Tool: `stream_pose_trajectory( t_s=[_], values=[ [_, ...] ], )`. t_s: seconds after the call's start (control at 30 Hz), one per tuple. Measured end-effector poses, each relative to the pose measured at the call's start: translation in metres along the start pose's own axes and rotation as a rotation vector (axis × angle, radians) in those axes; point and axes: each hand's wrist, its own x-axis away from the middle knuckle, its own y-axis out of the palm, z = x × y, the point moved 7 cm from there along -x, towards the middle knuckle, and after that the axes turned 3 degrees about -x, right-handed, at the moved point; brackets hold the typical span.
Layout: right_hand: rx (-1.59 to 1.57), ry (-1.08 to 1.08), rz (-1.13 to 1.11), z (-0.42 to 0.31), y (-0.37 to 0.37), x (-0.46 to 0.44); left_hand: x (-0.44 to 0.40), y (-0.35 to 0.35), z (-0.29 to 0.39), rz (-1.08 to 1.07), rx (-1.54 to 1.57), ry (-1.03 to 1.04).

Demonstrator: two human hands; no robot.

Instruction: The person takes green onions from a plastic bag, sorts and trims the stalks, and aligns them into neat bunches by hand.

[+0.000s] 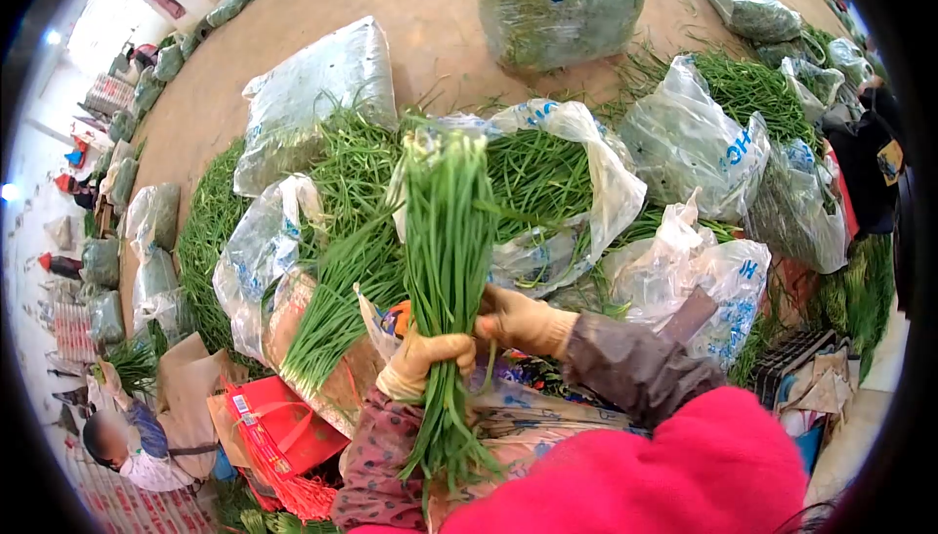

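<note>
A thick bunch of long green stalks (pixel 445 231) stands upright in front of me, pale cut ends at the top and leaf tips hanging down. My left hand (pixel 427 363), in a cream glove, is wrapped round its lower part. At the bunch's right side is my right hand (pixel 523 321), also gloved, with fingers bent against the stalks; a thin stalk hangs below them. Behind the bunch, an open plastic bag (pixel 611 172) holds more green stalks. A loose pile of stalks (pixel 337 309) lies to the left.
A red bag (pixel 283 427) and red strings (pixel 303 495) are at lower left. A person (pixel 147 446) sits beyond them. Filled plastic bags (pixel 684 133) stand at right, another (pixel 557 6) at the back. A black crate (pixel 787 363) is at lower right.
</note>
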Motion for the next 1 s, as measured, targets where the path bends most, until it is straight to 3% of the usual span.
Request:
stream_pose_trajectory(
  t_s=[0.07, 0.13, 0.2, 0.23, 0.37, 0.47, 0.53, 0.63, 0.67, 0.73, 0.8, 0.87, 0.93, 1.0],
  values=[
    [-0.353, 0.093, -0.182, -0.009, 0.019, -0.009, 0.017, 0.002, -0.01, -0.04, -0.083, -0.087],
    [-0.478, -0.027, -0.082, -0.006, 0.007, -0.026, 0.035, -0.001, -0.026, -0.047, -0.04, -0.203],
    [-0.392, -0.095, 0.08, -0.007, -0.022, -0.035, 0.053, -0.002, -0.029, -0.045, 0.007, -0.228],
    [-0.205, -0.16, 0.173, -0.019, -0.031, -0.037, 0.059, -0.005, -0.031, -0.028, 0.033, -0.228],
    [-0.692, 0.007, 0.15, -0.002, -0.075, -0.063, 0.083, -0.007, -0.051, -0.119, 0.137, -0.334],
    [-0.847, 0.16, 0.111, -0.002, -0.072, -0.074, 0.094, -0.007, -0.059, -0.152, 0.191, -0.342],
    [-0.542, 0.235, -0.021, 0.003, -0.083, -0.088, 0.101, -0.005, -0.065, -0.182, 0.239, -0.38],
    [-0.09, 0.19, 0.425, 0.004, -0.104, -0.096, 0.107, -0.009, -0.073, -0.154, 0.232, -0.417],
    [-0.258, 0.217, 0.478, 0.015, -0.121, -0.097, 0.108, -0.01, -0.075, -0.146, 0.224, -0.419],
    [-0.24, 0.207, 0.642, 0.02, -0.147, -0.099, 0.113, -0.01, -0.076, -0.075, 0.333, -0.408],
    [-0.329, 0.019, 0.809, 0.015, -0.195, -0.104, 0.119, -0.01, -0.071, -0.083, 0.374, -0.446],
    [-0.164, -0.155, 0.942, -0.028, -0.213, -0.093, 0.131, -0.01, -0.07, -0.029, 0.374, -0.459],
    [-0.323, -0.339, 0.94, -0.064, -0.263, -0.098, 0.143, -0.011, -0.072, -0.021, 0.431, -0.428],
    [-0.15, -0.258, 0.767, -0.11, -0.27, -0.106, 0.147, -0.014, -0.082, -0.031, 0.453, -0.45]
  ],
)
